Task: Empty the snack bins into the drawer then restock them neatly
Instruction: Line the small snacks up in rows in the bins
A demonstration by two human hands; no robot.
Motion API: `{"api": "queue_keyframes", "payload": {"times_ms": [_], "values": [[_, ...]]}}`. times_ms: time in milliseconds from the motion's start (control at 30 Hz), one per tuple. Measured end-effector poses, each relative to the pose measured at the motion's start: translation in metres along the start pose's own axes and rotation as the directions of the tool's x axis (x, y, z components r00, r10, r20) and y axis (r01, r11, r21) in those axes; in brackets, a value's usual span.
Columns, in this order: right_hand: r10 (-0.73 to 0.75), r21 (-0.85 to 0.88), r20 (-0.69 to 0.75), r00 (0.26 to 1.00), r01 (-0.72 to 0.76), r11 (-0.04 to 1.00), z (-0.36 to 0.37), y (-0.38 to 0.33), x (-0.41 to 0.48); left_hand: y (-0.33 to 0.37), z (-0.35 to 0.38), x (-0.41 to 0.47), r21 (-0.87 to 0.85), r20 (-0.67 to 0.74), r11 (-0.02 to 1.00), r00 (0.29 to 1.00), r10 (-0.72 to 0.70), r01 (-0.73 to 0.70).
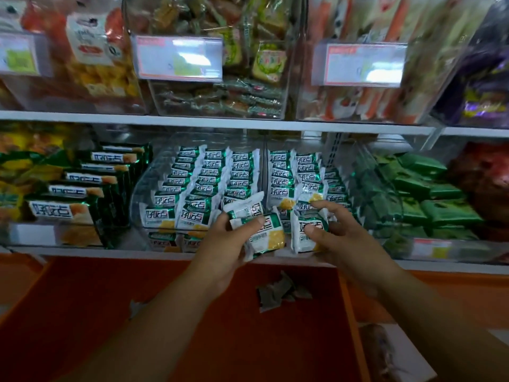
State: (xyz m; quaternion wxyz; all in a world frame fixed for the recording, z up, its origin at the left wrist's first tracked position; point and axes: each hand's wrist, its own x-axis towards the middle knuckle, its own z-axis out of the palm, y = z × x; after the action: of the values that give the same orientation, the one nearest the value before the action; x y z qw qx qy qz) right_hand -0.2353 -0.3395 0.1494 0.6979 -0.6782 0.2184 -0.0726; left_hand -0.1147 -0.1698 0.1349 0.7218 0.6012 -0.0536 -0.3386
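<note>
Evidently this is late restocking: both hands hold packets at the centre of the frame, just below the front of the clear bin [143,188], whose rows stand packed. The left hand [228,238] pinches a tilted snack packet [271,235], thumb across its face and fingers behind, its long axis running from upper left to lower right. The right hand [338,232] grips an upright snack packet [305,238], thumb on the front and fingers curled over the top. The right hand looks nearer the right-hand rows, just above its fingertips. Below, the orange drawer [192,312] holds only a few leftover packets [283,293].
</note>
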Motion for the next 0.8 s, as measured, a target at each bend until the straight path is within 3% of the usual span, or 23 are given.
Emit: {"api": "queue_keyframes", "payload": {"times_ms": [133, 233, 333, 400, 500, 633, 800], "values": [[0.012, 0.055, -0.020, 1.000, -0.011, 0.998, -0.020, -0.002, 0.020, 0.015, 0.013, 0.003, 0.069, -0.004, 0.994, 0.996, 0.087, -0.087], [-0.098, -0.169, -0.126, 0.987, 0.076, 0.983, -0.043, -0.010, 0.039, 0.022, 0.017, 0.012, 0.188, 0.012, 0.970, 0.988, 0.154, -0.154], [-0.313, -0.610, -0.245, 0.918, 0.105, 0.785, -0.071, -0.028, 0.067, 0.022, 0.021, 0.019, 0.203, -0.005, 0.970, 0.990, 0.139, -0.135], [-0.392, -0.743, -0.261, 0.882, 0.075, 0.665, -0.088, -0.041, 0.092, 0.024, 0.021, 0.021, 0.213, -0.047, 0.969, 0.990, 0.136, -0.123], [-0.440, -0.811, -0.250, 0.862, 0.061, 0.581, -0.108, -0.048, 0.133, 0.024, 0.021, 0.025, 0.202, -0.055, 0.967, 0.984, 0.171, -0.157], [-0.364, -0.888, -0.200, 0.910, -0.011, 0.460, -0.119, -0.049, 0.183, 0.028, 0.018, 0.031, 0.103, -0.082, 0.969, 0.969, 0.234, -0.225], [-0.310, -0.971, -0.149, 0.939, -0.080, 0.226, -0.128, -0.052, 0.228, 0.027, 0.008, 0.040, 0.033, -0.123, 0.975, 0.967, 0.223, -0.221]]}}
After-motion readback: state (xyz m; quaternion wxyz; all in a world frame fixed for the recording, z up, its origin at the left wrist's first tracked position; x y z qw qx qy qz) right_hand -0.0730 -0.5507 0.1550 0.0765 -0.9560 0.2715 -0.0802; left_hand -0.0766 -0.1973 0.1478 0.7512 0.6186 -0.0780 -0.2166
